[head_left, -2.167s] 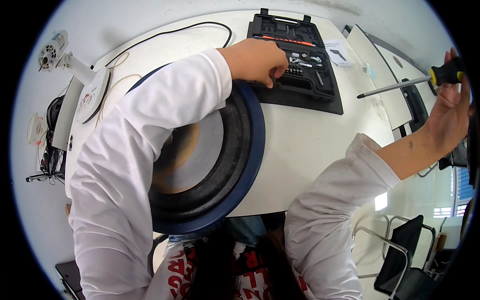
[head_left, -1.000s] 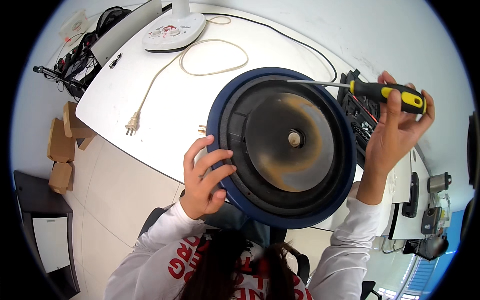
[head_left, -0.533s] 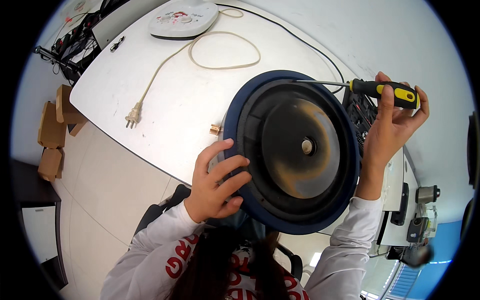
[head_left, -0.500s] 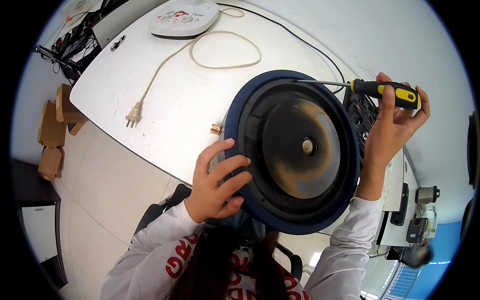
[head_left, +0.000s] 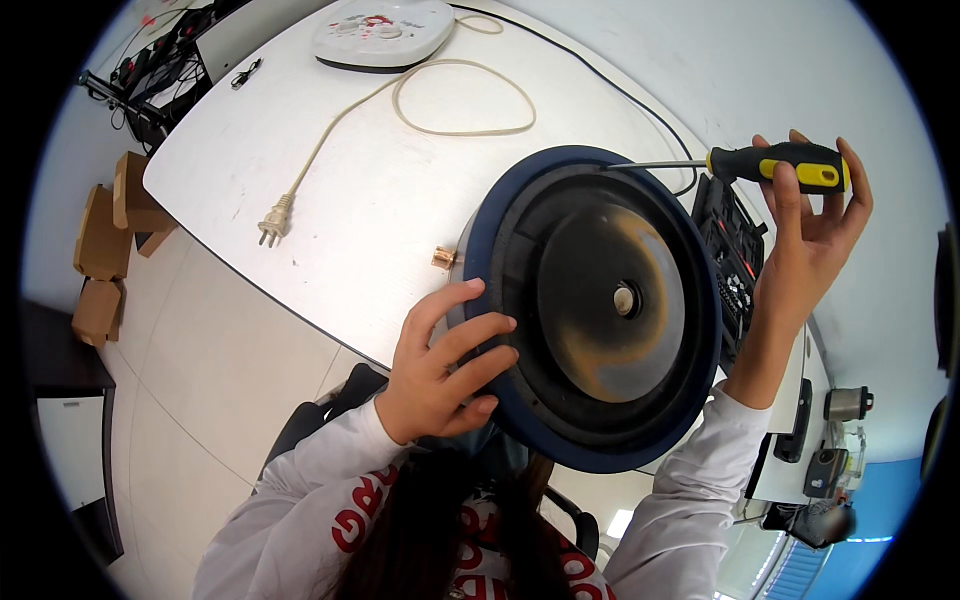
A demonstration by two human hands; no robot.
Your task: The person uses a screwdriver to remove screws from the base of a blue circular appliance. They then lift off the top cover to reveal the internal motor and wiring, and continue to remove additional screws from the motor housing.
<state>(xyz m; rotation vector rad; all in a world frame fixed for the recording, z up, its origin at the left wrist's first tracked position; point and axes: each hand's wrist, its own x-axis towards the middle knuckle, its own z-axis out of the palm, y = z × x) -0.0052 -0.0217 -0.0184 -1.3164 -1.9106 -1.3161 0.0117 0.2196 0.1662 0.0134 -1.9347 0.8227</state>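
left hand [head_left: 440, 370] grips rim of round blue-rimmed black appliance base [head_left: 595, 310] | right hand [head_left: 810, 230] clenched on black-yellow screwdriver [head_left: 780, 165], tip at rim beyond fingers | keep shaft square, base steady

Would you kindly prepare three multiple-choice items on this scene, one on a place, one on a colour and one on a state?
1. Where does the screwdriver shaft's tip sit?
A. at the upper rim of the round blue appliance
B. on the floor
C. in the power plug

2. What colour is the screwdriver's handle?
A. red and white
B. black and yellow
C. all green

3. How is the power plug on the table?
A. pushed into a socket
B. held in a hand
C. lying loose, unplugged

Answers: 1 A, the shaft held by the right hand meets the rim's top while the left hand grips the lower left edge; 2 B, the grip shows black with yellow patches; 3 C, its prongs lie bare on the white tabletop.
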